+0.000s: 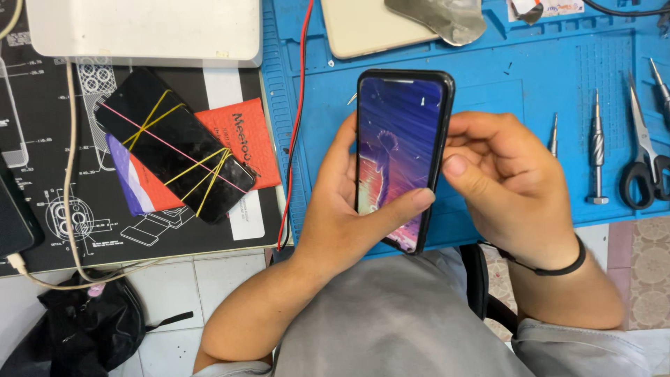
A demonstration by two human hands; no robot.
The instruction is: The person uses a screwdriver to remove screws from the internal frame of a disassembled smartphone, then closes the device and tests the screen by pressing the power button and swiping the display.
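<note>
I hold a black smartphone [398,146] upright over the blue work mat [488,77]; its screen is lit with a purple and orange picture. My left hand [349,216] grips it from the left, with the thumb lying across the lower screen. My right hand [499,174] clasps its right edge, thumb pressed against the side. A black band circles my right wrist.
Left of the mat lies a second black phone [174,143] bound with yellow rubber bands on a red packet. Screwdrivers [597,150] and scissors [642,157] rest at the mat's right. A red wire [296,126] runs down the mat's left edge. A white device [146,31] sits at the top left.
</note>
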